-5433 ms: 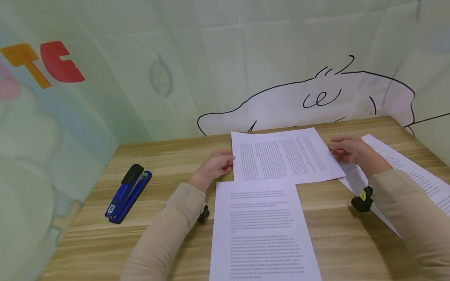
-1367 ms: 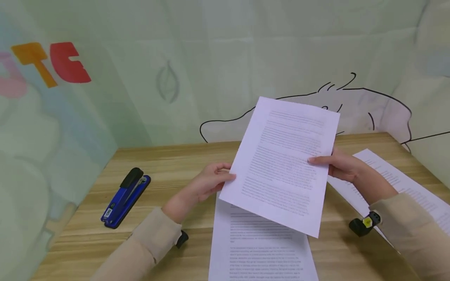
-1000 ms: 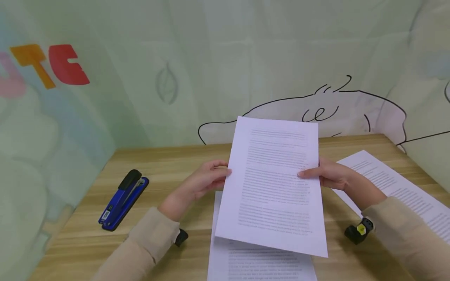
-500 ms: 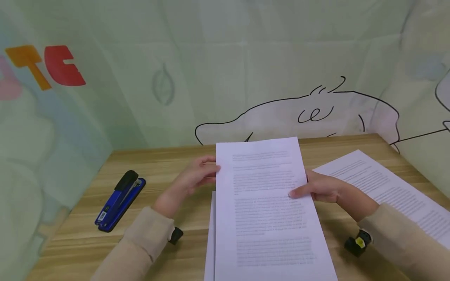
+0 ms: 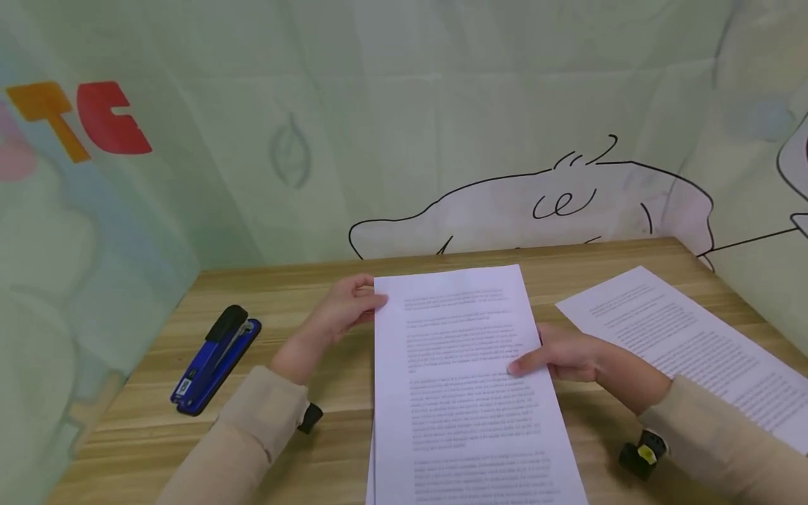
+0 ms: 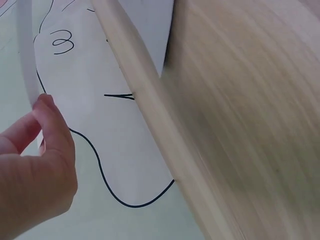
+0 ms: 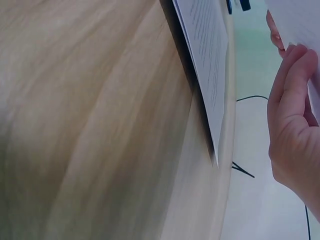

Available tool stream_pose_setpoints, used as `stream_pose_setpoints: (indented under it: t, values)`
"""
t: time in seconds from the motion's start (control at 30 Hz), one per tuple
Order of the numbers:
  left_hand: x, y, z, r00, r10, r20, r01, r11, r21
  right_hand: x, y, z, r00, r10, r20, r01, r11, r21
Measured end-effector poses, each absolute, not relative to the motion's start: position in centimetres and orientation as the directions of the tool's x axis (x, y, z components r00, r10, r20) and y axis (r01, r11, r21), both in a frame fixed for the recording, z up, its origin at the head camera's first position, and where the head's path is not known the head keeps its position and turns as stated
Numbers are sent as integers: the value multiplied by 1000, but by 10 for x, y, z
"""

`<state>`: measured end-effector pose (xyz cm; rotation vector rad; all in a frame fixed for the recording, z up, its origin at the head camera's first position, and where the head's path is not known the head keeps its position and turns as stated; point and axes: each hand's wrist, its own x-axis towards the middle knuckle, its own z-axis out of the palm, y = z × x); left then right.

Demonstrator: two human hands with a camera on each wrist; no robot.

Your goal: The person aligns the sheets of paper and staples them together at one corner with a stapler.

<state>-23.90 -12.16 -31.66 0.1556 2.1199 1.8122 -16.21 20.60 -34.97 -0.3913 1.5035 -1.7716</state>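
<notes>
A printed sheet of paper [image 5: 467,414] is held up above the table, lying over another sheet [image 5: 370,470] whose left margin peeks out below. My left hand [image 5: 337,308] pinches its upper left edge, thumb on the printed face. On the opposite side my right hand [image 5: 568,353] grips the right edge, thumb on top and fingers behind. In the left wrist view, thumb and fingers meet on the paper's edge [image 6: 26,55]. The right wrist view has the held paper [image 7: 297,22] raised over the lower sheet [image 7: 210,70], which lies on the tabletop.
A blue stapler [image 5: 216,361] with a black top lies at the left of the wooden table [image 5: 303,277]. A third printed sheet [image 5: 694,344] lies slanted at the right, partly behind the right forearm. A printed cloth [image 5: 379,126] hangs behind the table.
Both hands picked up the sheet from the back of the table, turned it upright, and brought it down and left over the front sheet. The stapler has stayed put.
</notes>
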Motion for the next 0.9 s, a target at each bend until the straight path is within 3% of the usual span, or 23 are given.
stream_pose_setpoints:
  t: [0.13, 0.3, 0.53, 0.9]
  values:
    - [-236, -124, -321, -933, 310, -184, -101, 265, 959, -169, 210, -344, -683, -682, -263, 362, -3, -932]
    - [-235, -124, -326, -925, 309, -221, -97, 372, 923, -182, 217, -339, -763, -565, -313, 367, 20, -930]
    - [-236, -122, -341, -890, 367, -270, -110, 401, 909, -195, 220, -346, -829, -404, -386, 379, 102, -920]
    - [-232, -120, -357, -886, 381, -264, -73, 448, 891, -204, 214, -356, -869, -325, -373, 307, 237, -922]
